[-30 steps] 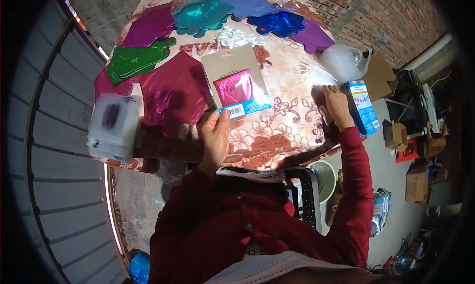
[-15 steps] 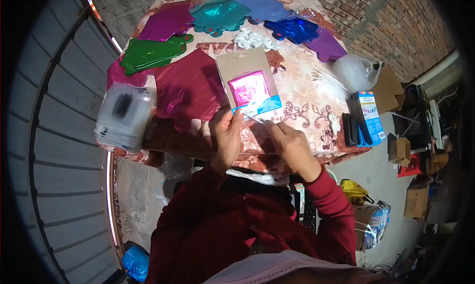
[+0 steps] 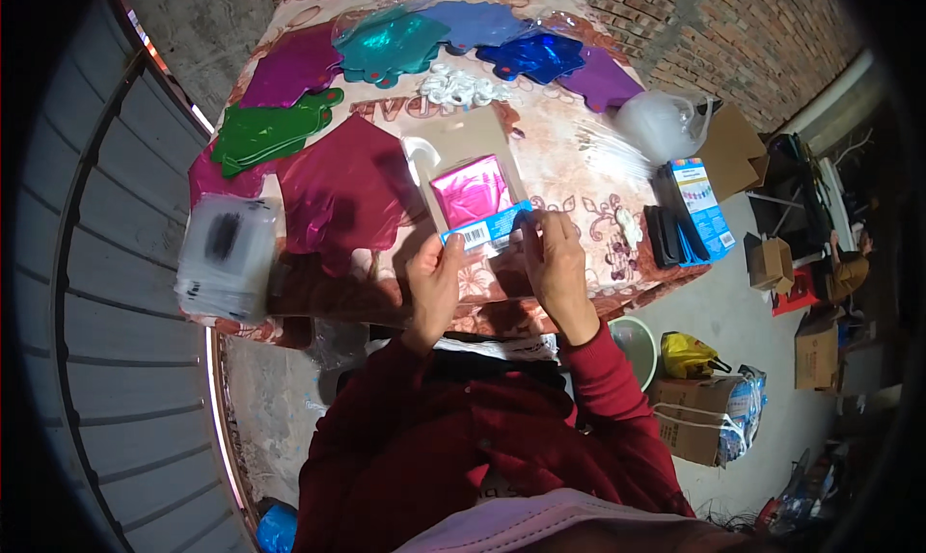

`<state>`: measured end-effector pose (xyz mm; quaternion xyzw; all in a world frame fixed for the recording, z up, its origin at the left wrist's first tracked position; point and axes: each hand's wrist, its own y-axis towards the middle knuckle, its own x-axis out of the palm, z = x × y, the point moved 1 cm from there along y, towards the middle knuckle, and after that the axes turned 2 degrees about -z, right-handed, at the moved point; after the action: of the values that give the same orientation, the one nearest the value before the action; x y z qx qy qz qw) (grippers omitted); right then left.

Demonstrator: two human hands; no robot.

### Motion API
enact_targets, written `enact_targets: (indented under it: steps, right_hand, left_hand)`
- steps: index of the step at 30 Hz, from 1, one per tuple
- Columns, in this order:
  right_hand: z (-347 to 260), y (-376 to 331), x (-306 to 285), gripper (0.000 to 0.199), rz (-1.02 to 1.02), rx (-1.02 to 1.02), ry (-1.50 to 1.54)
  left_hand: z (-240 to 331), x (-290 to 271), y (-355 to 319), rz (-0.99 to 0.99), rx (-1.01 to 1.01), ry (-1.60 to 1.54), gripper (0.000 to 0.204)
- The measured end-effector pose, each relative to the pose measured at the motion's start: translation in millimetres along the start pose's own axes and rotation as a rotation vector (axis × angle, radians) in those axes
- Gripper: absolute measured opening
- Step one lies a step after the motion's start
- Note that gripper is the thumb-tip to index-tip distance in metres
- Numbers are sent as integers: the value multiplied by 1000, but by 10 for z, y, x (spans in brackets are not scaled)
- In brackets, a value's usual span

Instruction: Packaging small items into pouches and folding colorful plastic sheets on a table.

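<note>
My left hand (image 3: pixel 434 288) holds the lower left corner of a clear flat package (image 3: pixel 470 127), thumb on its front. At the lower right corner my right hand (image 3: pixel 561 269) pinches the same package, fingers closed. Inside it a folded shiny pink foil sheet (image 3: pixel 473 188) lies against tan card, with a blue label (image 3: pixel 497 227) along the bottom edge. Something white and curved shows at the package's left side. To its left a large crimson foil piece (image 3: pixel 342 182) is spread on the patterned tablecloth (image 3: pixel 550 167).
Foil stacks in green (image 3: pixel 265 134), purple (image 3: pixel 289 71), teal (image 3: pixel 391 50) and blue (image 3: pixel 532 58) ring the far side. White ribbon coils (image 3: pixel 463 87), thin white sticks (image 3: pixel 617 153), a clear bag (image 3: pixel 666 127), blue packaging (image 3: pixel 702 206) and stacked clear sleeves (image 3: pixel 229 259) lie around.
My right hand has moved from the label's middle to the package's lower right corner. A thin pale strip at the fingers no longer shows. The view has shifted slightly.
</note>
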<state>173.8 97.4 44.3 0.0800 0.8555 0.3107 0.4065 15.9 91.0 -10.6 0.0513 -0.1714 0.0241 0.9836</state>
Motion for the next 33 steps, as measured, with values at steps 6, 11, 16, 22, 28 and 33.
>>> enact_targets:
  steps: [6,11,16,22,28,33]
  right_hand:
    - [-142,-119,-341,23,-112,182,204]
    - [59,-407,-542,22,-189,324,414]
    - [307,-566,-381,19,-124,419,594]
    - [328,-566,-293,23,-215,642,837]
    - [352,-848,-425,16,51,677,871]
    - [143,-974,-410,11,-20,714,900]
  left_hand:
    - [73,89,-233,-59,-201,-349,26]
    - [-44,34,-373,-106,-200,-344,23]
    - [-35,96,-506,-159,-311,-304,25]
    - [-139,107,-649,-152,-395,-291,27]
    - [-163,205,-718,-134,-391,-382,25]
    - [-176,401,-814,-129,-428,-484,22]
